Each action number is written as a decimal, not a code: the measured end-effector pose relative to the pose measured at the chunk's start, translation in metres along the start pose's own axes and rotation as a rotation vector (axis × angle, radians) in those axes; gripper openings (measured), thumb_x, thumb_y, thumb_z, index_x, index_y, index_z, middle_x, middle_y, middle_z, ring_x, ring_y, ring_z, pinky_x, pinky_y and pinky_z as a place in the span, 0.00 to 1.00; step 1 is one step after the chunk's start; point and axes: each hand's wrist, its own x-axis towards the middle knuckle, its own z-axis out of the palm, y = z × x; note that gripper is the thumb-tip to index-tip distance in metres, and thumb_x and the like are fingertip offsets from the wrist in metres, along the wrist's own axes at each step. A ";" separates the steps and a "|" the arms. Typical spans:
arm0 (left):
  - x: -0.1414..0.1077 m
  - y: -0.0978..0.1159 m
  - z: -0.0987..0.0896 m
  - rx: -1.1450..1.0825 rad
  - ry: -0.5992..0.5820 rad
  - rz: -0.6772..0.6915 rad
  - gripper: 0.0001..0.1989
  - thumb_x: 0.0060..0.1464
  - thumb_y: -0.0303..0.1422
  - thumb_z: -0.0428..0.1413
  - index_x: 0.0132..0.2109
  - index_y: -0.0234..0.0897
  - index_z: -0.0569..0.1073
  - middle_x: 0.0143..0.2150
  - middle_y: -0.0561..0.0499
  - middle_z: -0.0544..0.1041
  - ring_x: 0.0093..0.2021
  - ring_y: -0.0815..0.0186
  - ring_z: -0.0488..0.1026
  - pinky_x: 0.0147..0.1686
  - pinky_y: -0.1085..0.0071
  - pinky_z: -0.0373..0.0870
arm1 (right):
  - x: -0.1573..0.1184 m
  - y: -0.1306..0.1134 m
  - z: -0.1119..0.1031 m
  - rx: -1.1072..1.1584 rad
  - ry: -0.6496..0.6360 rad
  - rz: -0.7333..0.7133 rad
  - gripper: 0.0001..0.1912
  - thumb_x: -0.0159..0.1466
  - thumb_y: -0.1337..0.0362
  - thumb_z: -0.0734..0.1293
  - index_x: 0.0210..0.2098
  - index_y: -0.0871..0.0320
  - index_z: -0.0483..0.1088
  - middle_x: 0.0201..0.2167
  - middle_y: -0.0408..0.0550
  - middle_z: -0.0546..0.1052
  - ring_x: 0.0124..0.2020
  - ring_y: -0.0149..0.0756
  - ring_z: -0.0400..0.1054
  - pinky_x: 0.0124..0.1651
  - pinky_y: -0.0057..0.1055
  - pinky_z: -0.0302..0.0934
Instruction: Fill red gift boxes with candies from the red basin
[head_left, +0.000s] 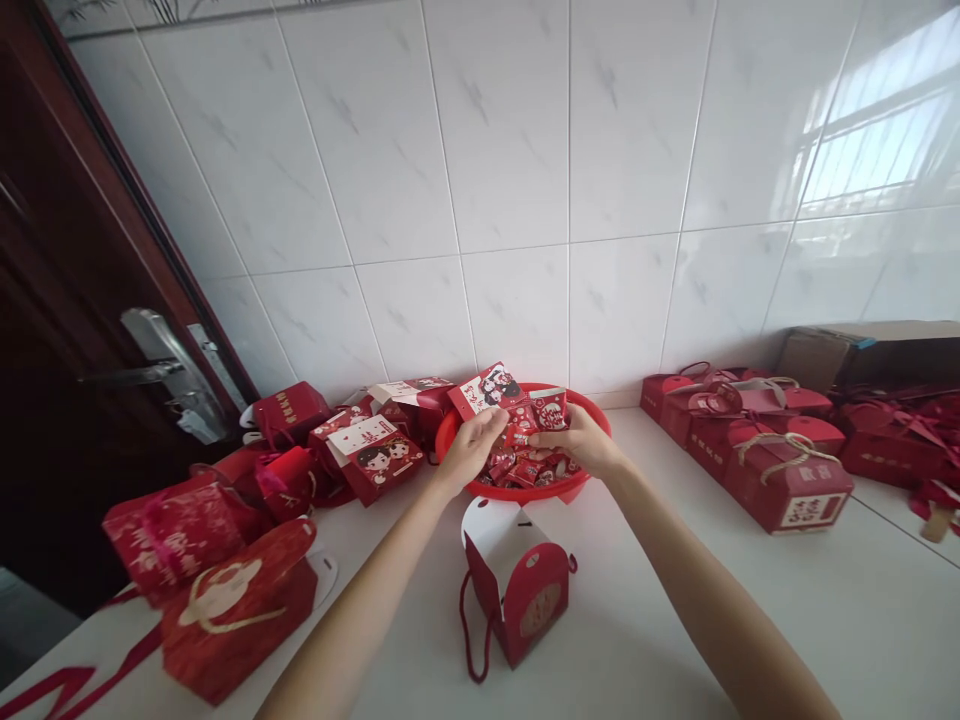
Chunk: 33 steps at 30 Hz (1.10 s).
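A: Containers, biggest first?

B: Cardboard box (pixel 817 352), far R on the white table (pixel 660 620), red stuff under & in front of it. Then the red basin (pixel 536 492), ctr, near the wall (pixel 517 310), w/ lots of small wrapped pcs (pixel 525 470) inside, mostly red w/ white print. A cartoon-print carton (pixel 487 388) sits at its back L edge

A: And the open box (pixel 540 605)?

B: On the table just in front of the basin, btwn the forearms. Dk red outside, white inside, upright, turned at an angle. Rounded flaps up & apart, top open; front flap w/ a small hole hides part of the inside. Pale panel on front, red cord (pixel 472 640) looping down its L side

A: Hands?

B: Both over the basin, near each other. L hand (pixel 472 450): fingers bent, thumb close to them, by the carton; can't tell if it grips anything. R hand (pixel 577 440): fingers part-curled, reaching in among the pcs, next to a red packet (pixel 549 410); can't tell if it has hold of it. Hands cover bits of the basin's contents

A: Rest?

B: Big group of red boxes (pixel 240 610) on L, some w/ bows or cord; closed boxes (pixel 799 490) in a cluster on R, tied on top. Red ribbon (pixel 135 655) trails at lower L, nr the door (pixel 75 250)
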 end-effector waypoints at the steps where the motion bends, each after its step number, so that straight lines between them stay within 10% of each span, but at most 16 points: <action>1: -0.007 0.005 -0.004 -0.001 -0.015 0.002 0.25 0.56 0.58 0.53 0.38 0.40 0.77 0.37 0.49 0.80 0.42 0.59 0.76 0.44 0.65 0.74 | -0.005 -0.004 -0.002 -0.032 -0.006 -0.004 0.22 0.42 0.63 0.81 0.34 0.59 0.73 0.28 0.42 0.79 0.27 0.34 0.73 0.33 0.32 0.72; 13: -0.101 0.030 -0.036 0.289 -0.257 -0.156 0.15 0.53 0.39 0.60 0.47 0.43 0.82 0.51 0.46 0.80 0.52 0.55 0.76 0.55 0.60 0.71 | -0.047 -0.039 0.031 -0.689 -0.389 0.094 0.15 0.54 0.70 0.71 0.42 0.57 0.72 0.29 0.44 0.80 0.25 0.37 0.75 0.27 0.31 0.70; 33: -0.123 0.005 -0.043 -0.003 -0.273 -0.238 0.34 0.45 0.26 0.57 0.62 0.41 0.70 0.65 0.45 0.71 0.64 0.51 0.68 0.64 0.53 0.64 | -0.040 -0.021 0.042 -0.836 -0.620 0.300 0.08 0.55 0.65 0.71 0.32 0.57 0.68 0.27 0.43 0.77 0.22 0.34 0.72 0.23 0.27 0.63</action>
